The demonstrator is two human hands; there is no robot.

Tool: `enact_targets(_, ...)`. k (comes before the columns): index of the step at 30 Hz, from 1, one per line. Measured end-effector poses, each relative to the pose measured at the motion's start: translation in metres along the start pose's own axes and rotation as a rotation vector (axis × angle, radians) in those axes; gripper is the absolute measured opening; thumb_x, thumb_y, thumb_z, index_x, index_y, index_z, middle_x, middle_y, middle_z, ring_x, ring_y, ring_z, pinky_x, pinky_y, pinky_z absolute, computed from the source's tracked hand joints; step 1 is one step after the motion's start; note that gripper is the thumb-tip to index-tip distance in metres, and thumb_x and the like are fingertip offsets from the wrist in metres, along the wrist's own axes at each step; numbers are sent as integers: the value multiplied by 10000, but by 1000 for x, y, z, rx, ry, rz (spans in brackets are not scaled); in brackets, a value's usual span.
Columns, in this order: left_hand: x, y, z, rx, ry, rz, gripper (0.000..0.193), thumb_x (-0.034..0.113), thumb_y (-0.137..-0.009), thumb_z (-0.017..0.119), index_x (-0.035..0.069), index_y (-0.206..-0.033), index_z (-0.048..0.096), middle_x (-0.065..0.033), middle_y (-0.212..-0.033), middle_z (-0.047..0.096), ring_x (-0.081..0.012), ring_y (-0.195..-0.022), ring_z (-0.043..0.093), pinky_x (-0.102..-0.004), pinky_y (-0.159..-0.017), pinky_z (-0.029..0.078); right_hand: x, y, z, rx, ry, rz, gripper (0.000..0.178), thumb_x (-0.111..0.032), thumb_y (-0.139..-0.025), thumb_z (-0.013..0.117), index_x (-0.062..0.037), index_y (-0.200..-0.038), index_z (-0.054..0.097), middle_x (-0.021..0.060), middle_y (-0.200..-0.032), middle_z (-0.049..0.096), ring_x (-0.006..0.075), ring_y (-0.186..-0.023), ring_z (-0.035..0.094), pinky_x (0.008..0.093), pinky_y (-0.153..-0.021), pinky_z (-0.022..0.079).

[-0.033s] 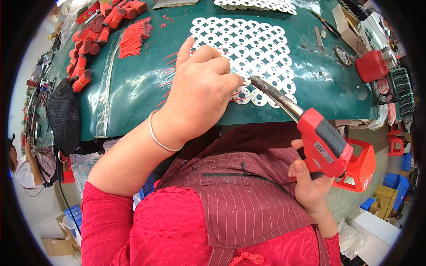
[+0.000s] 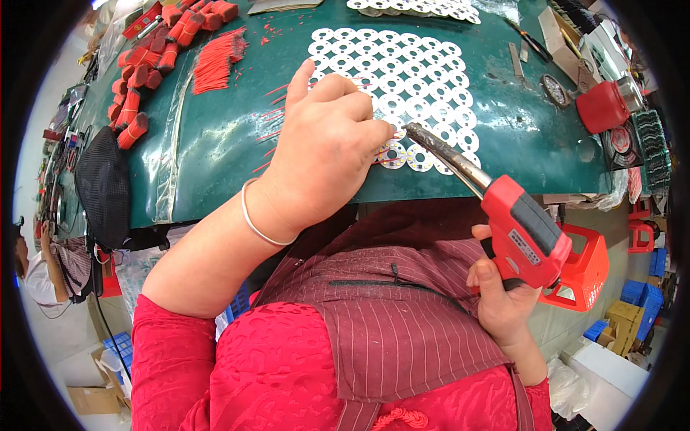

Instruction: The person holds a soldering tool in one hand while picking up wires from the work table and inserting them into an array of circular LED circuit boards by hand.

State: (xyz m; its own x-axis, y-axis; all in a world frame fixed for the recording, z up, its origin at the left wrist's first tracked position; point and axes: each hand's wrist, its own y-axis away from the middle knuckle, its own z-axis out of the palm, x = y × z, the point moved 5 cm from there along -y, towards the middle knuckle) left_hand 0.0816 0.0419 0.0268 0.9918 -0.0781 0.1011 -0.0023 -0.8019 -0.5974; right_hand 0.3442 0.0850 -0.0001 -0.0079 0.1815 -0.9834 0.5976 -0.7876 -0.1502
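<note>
My right hand (image 2: 503, 302) grips the handle of a red and black soldering gun (image 2: 528, 226). Its dark metal tip (image 2: 420, 133) points left and touches or nearly touches one of the white round circuit boards. My left hand (image 2: 323, 136) is closed in a pinch beside that tip, with a thin red wire (image 2: 397, 134) at its fingertips; the rest of the wire is hidden behind the fingers. Rows of white ring-shaped circuit boards (image 2: 440, 91) lie joined in a panel on the green mat. Several red wires (image 2: 269, 136) stick out to the left of my hand.
Bundled red wires (image 2: 131, 108) and a loose pile of cut red wires (image 2: 215, 63) lie on the left of the green table mat (image 2: 517, 151). Tweezers (image 2: 528, 39), a red bottle (image 2: 602, 108) and a dark round mesh object (image 2: 103, 178) sit around it. A red stool (image 2: 586, 273) stands at right.
My hands, the soldering gun and the boards look the same. At the far left edge, another person's arm has shifted slightly.
</note>
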Motion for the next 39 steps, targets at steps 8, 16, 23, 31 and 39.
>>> enact_targets(8, 1, 2, 0, 4, -17, -4, 139, 85, -743, 792, 180, -845, 791, 13, -790, 605, -231, -967, 631, -586, -1113, 403, 6, 1, -6, 11, 16, 32, 342, 51, -958, 706, 31, -1289, 622, 131, -1175, 717, 106, -836, 654, 253, -731, 549)
enact_targets(16, 2, 2, 0, 8, -11, -2, 119, 88, -750, 795, 176, -831, 790, 13, -784, 601, -228, -958, 630, -578, -1111, 401, 3, 2, -2, 27, -22, 8, 389, 60, -957, 699, 30, -1330, 593, 179, -1249, 703, 81, -804, 637, 253, -680, 547)
enact_targets(23, 1, 2, 0, 16, -8, 3, 114, 85, -749, 801, 171, -822, 784, 10, -791, 607, -233, -959, 629, -575, -1091, 408, 3, 0, -5, -10, -41, -39, 486, 11, -979, 697, 20, -1426, 507, 199, -1334, 667, 71, -793, 632, 233, -676, 545)
enact_targets(31, -10, -7, -10, 147, 95, -12, 127, 40, -730, 808, 121, -811, 754, -21, -800, 640, -255, -884, 610, -411, -843, 469, 1, 0, -5, 10, -52, -21, 491, 13, -976, 697, 30, -1427, 504, 209, -1335, 666, 72, -777, 631, 227, -657, 536)
enact_targets(39, -10, -4, -4, 103, 33, -12, 106, 45, -752, 788, 126, -814, 760, -12, -770, 627, -247, -864, 616, -413, -826, 461, 0, -5, -1, 11, -56, -38, 494, 31, -969, 694, 25, -1429, 514, 212, -1322, 675, 67, -776, 632, 227, -651, 531)
